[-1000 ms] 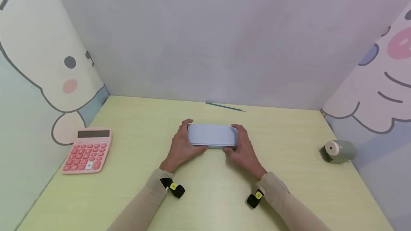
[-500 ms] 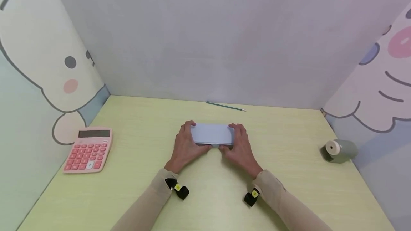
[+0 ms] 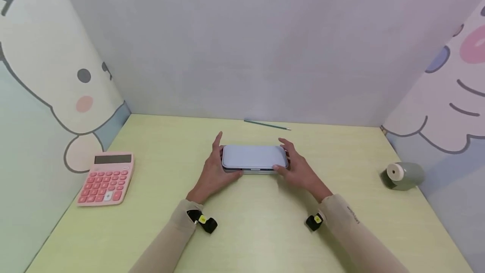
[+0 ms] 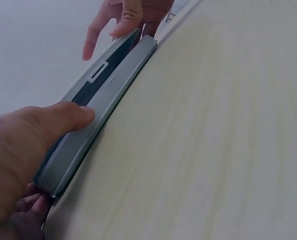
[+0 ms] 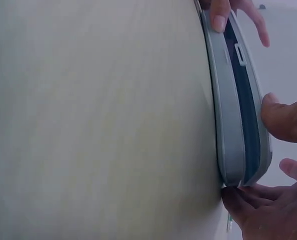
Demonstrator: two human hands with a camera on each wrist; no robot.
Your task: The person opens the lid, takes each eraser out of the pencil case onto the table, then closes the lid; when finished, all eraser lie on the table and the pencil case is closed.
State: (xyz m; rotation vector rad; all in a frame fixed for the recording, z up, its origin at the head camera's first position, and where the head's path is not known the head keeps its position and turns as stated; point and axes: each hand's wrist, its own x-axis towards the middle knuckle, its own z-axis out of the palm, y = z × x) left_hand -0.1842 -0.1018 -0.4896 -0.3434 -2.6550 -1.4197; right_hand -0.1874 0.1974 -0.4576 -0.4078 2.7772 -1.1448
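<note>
A pale lilac-grey pencil case lies on the table, its lid raised slightly along the front. A dark gap shows between lid and base in both wrist views, with a small latch loop on the lid's edge. My left hand grips the left end, thumb pressed on the front of the base and index finger pointing up off the case. At the right end, my right hand holds the lid's front edge with its thumb, other fingers around the end. The inside of the case is hidden.
A dark green pencil lies near the back wall. To the left is a pink calculator. A grey-green pencil sharpener sits by the table's right edge. Walls enclose the back and both sides.
Both thumbs were close together at the front middle of the case. They have since spread apart, the right hand moving right to the corner, and the lid's front edge now stands slightly raised.
</note>
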